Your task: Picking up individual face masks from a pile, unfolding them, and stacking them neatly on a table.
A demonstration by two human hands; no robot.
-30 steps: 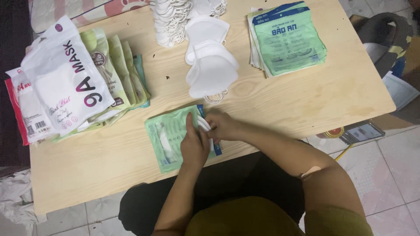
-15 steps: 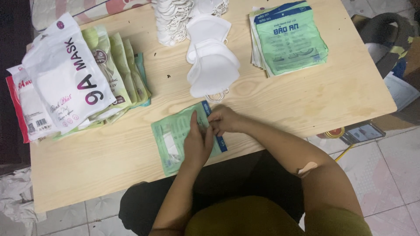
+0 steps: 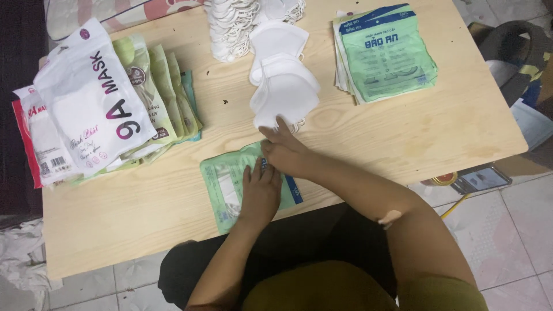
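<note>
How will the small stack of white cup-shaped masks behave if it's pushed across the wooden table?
The small stack of white cup-shaped masks probably weighs very little: thin moulded shells. Loosely nested and already leaning, it would likely fan out or topple rather than slide as one. Its dangling ear loops might snag, and the bare wooden table looks smooth, so single masks should skid easily.

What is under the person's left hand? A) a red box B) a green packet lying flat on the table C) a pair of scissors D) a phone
B: the left hand presses flat on the green packet lying on the wooden table.
</note>
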